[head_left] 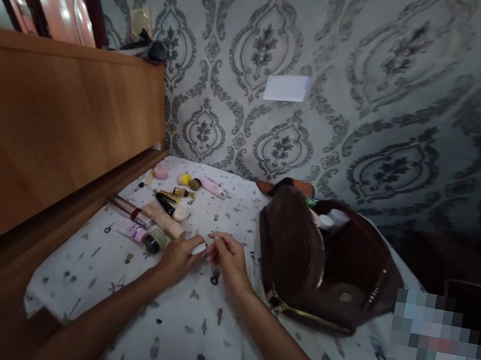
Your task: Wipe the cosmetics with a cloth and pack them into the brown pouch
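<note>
My left hand (177,261) is closed around a small white oval item (199,249), whose kind I cannot make out. Close beside it, my right hand (230,260) has its fingers curled in a pinch; what sits between them, if anything, is too small to tell. Left of my hands lie a dark-capped jar (153,243), a pink tube (132,229), a beige tube (166,219) and a shiny tube with a red band (128,208). To the right stands an unzipped brown bag (290,238) with white-capped containers (331,221) inside.
Farther back are a black tube (164,202), small gold-coloured bottles (183,193), a pink bottle (212,186) and a pink round item (160,172). A printed white cloth (177,330) covers the surface. A wooden panel (52,140) borders the left; a patterned wall (250,126) is behind.
</note>
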Tool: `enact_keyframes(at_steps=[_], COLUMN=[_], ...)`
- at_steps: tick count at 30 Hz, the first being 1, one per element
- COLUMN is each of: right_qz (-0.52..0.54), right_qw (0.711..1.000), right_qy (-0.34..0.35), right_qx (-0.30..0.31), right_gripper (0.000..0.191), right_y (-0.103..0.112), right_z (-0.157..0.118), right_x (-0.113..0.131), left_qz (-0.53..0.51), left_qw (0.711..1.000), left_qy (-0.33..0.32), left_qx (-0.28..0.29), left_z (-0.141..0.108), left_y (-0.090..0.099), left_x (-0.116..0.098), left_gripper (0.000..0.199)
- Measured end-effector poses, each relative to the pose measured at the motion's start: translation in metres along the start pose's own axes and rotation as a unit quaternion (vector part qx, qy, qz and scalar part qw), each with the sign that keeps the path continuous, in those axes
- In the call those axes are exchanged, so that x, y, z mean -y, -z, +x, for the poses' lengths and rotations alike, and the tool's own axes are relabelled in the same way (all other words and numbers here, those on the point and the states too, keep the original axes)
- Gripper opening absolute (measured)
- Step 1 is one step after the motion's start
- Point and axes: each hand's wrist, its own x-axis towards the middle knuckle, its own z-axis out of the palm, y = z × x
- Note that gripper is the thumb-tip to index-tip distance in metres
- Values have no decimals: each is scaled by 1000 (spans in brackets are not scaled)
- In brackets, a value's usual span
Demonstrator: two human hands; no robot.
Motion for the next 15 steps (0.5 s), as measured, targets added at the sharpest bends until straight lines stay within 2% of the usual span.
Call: enact_keyframes(at_steps=[2, 5, 11, 15], right_qz=[-2, -22, -93, -105], right_qw=[1000, 999, 991, 989], right_qy=[17, 45, 92, 99], right_qx=[-15, 1, 28, 31], right_gripper=[46, 45, 39, 38], right_y=[-8, -15, -14, -11], right_z=[6, 4, -1, 1], right_x=[-10, -18, -24, -26], left_qz=[12, 29, 54, 62], left_qw=[1000, 1000, 998, 998], left_qy=[5, 5, -11, -31], left_qx=[-3, -4, 2, 6], left_z=[1, 1, -1, -4], left_y=[2, 6, 8, 8], left_x=[3, 6, 3, 2], left_gripper=[21, 21, 25, 29])
